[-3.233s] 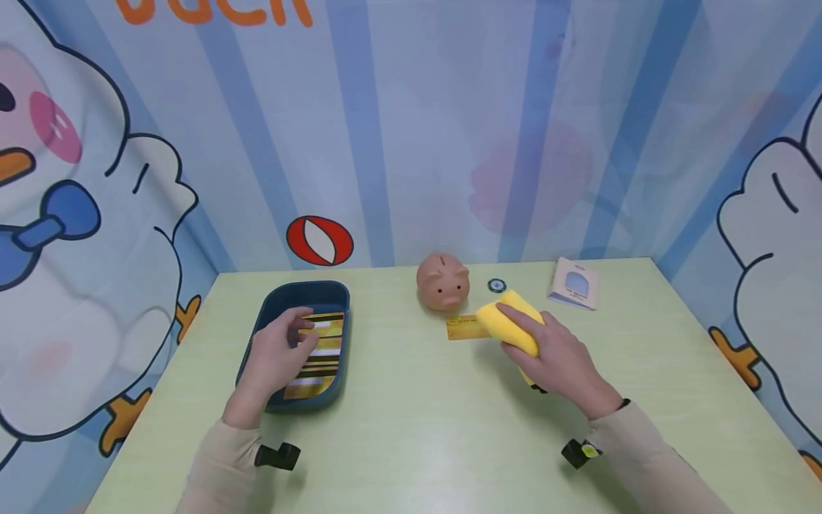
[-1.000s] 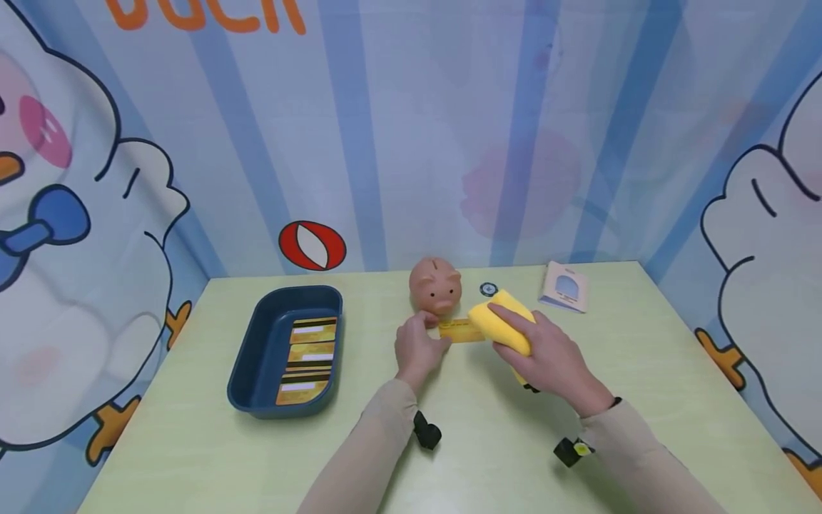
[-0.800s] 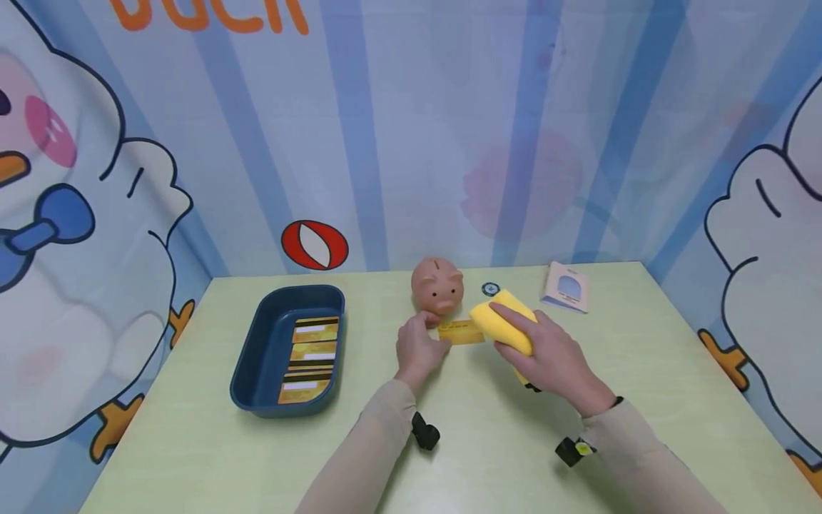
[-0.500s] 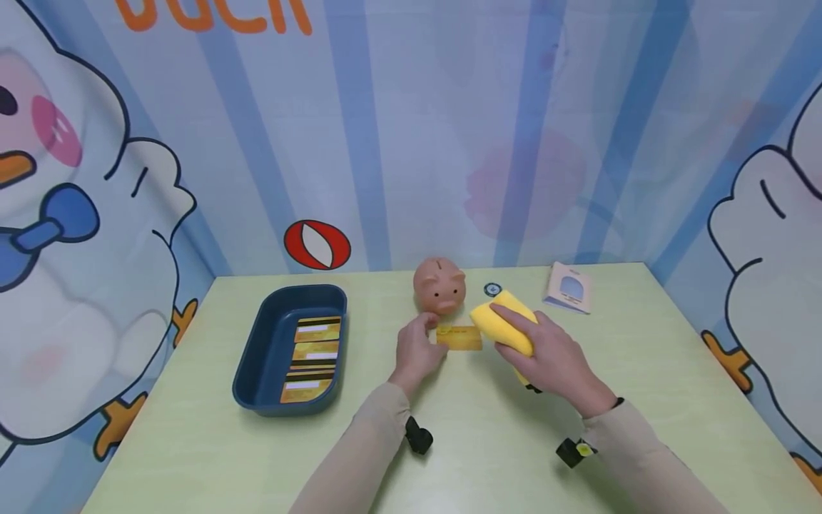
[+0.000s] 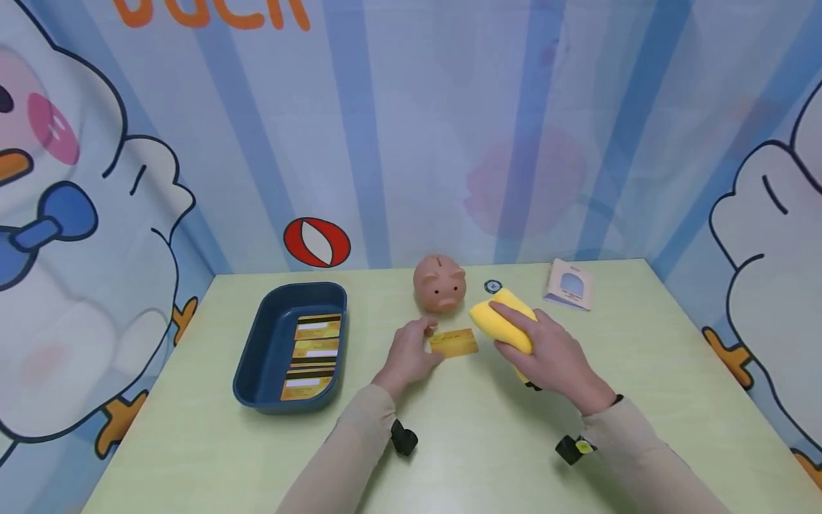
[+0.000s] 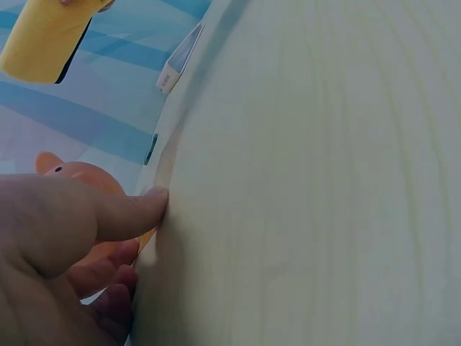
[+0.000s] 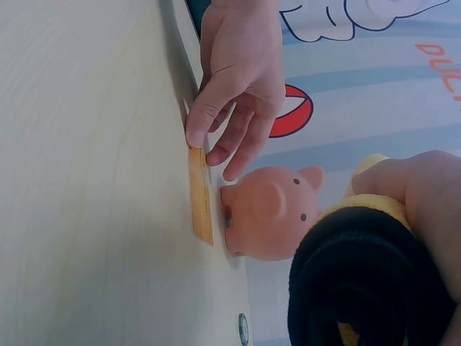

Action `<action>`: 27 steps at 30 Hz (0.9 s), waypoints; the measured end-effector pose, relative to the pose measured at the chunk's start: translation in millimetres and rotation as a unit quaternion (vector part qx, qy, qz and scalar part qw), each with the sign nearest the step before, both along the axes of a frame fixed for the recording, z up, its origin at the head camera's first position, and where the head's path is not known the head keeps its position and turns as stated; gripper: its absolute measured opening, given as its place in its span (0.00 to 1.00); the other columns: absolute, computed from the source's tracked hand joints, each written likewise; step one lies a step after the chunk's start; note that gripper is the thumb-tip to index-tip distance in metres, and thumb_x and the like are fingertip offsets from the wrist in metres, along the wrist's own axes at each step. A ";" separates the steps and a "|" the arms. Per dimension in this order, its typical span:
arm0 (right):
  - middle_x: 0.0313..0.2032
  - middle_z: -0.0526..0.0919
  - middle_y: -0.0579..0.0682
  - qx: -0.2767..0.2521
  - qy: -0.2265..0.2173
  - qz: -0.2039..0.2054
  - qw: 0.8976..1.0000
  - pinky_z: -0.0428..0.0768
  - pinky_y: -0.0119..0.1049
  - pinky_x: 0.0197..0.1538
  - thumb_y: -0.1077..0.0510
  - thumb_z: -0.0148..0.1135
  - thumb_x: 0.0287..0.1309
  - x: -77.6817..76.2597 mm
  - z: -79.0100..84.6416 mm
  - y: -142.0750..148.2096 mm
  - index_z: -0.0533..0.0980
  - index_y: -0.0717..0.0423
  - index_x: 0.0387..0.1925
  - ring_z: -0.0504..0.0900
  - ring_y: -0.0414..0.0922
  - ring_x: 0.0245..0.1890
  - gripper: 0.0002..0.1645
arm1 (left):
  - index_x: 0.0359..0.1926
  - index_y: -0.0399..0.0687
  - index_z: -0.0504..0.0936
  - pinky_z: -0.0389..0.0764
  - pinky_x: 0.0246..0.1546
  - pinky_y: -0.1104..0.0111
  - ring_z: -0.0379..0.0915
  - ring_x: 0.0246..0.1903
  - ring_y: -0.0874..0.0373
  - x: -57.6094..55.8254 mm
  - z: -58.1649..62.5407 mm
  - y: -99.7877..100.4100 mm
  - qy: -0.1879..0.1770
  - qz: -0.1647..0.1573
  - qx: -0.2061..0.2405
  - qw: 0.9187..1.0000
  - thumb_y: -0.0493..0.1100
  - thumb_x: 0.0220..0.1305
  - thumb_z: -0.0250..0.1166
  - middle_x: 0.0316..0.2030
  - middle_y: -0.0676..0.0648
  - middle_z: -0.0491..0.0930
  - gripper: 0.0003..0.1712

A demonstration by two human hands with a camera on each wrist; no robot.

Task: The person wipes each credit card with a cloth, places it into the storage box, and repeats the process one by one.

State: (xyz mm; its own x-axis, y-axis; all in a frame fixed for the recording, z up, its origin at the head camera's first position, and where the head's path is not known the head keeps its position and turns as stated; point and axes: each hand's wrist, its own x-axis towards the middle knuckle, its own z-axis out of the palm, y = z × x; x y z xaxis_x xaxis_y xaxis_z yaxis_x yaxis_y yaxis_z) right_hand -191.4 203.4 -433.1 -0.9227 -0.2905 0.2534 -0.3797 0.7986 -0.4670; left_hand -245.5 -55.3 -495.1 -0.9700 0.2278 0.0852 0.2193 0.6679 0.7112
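In the head view my left hand (image 5: 411,353) pinches the left end of a gold bank card (image 5: 454,343) between thumb and fingers. The card lies on or very near the table, slightly turned; the right wrist view shows the thumb at its edge. My right hand (image 5: 546,350) holds a folded yellow cloth (image 5: 504,323) above the table, to the right of the card. Its inner layers look black (image 7: 360,274) in the right wrist view. Just behind the card stands a pink piggy bank (image 5: 439,285). In the left wrist view most of the card is hidden behind the thumb.
A dark blue tray (image 5: 247,371) on the left holds several gold cards (image 5: 307,385). A round black-and-white chip (image 5: 493,286) lies behind the cloth. Toward the back right corner stands a small pale pink booklet (image 5: 570,285). A printed curtain (image 5: 424,143) closes off the back.
My left hand has left the tray and reached the card. The card has then slid left and toward me, turning a little. My right hand with the cloth stays nearly still.
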 end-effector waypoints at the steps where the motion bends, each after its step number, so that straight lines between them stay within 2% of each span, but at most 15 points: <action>1: 0.33 0.72 0.52 -0.001 0.001 0.002 1.000 0.70 0.37 0.23 0.45 0.68 0.68 -0.1 0.4 -0.4 0.69 0.35 0.77 0.70 0.44 0.28 0.38 | 0.62 0.39 0.80 0.76 0.61 0.52 0.75 0.52 0.45 0.5 0.7 -0.7 -0.002 -0.004 -0.003 1.000 0.35 0.57 0.79 0.50 0.42 0.82 0.31; 8: 0.34 0.73 0.51 -0.006 -0.001 -0.003 1.000 0.71 0.37 0.25 0.46 0.68 0.68 0.0 1.1 -2.1 0.69 0.36 0.77 0.71 0.44 0.29 0.38 | 0.60 0.38 0.82 0.75 0.60 0.52 0.73 0.51 0.45 7.5 4.3 -1.7 -0.026 -0.018 -0.015 0.999 0.35 0.55 0.79 0.50 0.41 0.81 0.30; 16: 0.35 0.74 0.51 -0.004 0.006 0.000 1.000 0.71 0.37 0.26 0.46 0.69 0.67 -1.3 3.3 -4.7 0.69 0.36 0.76 0.71 0.45 0.31 0.38 | 0.56 0.39 0.86 0.72 0.63 0.51 0.70 0.56 0.45 13.3 4.2 -2.4 -0.023 -0.016 -0.018 0.999 0.36 0.55 0.79 0.52 0.41 0.80 0.26; 23: 0.34 0.74 0.50 -0.007 0.000 0.001 1.000 0.70 0.38 0.26 0.46 0.70 0.67 1.5 2.7 -9.4 0.70 0.36 0.76 0.70 0.44 0.30 0.37 | 0.62 0.44 0.83 0.73 0.63 0.50 0.72 0.55 0.45 20.7 5.6 -2.7 -0.035 -0.017 -0.019 0.999 0.35 0.60 0.75 0.55 0.42 0.82 0.28; 27: 0.33 0.73 0.50 -0.008 0.003 0.002 1.000 0.70 0.38 0.26 0.47 0.69 0.67 1.3 2.3 -11.0 0.71 0.36 0.75 0.70 0.44 0.29 0.37 | 0.65 0.44 0.81 0.76 0.59 0.53 0.74 0.51 0.49 21.4 6.6 -4.9 -0.036 -0.031 -0.006 0.999 0.32 0.61 0.71 0.53 0.44 0.83 0.30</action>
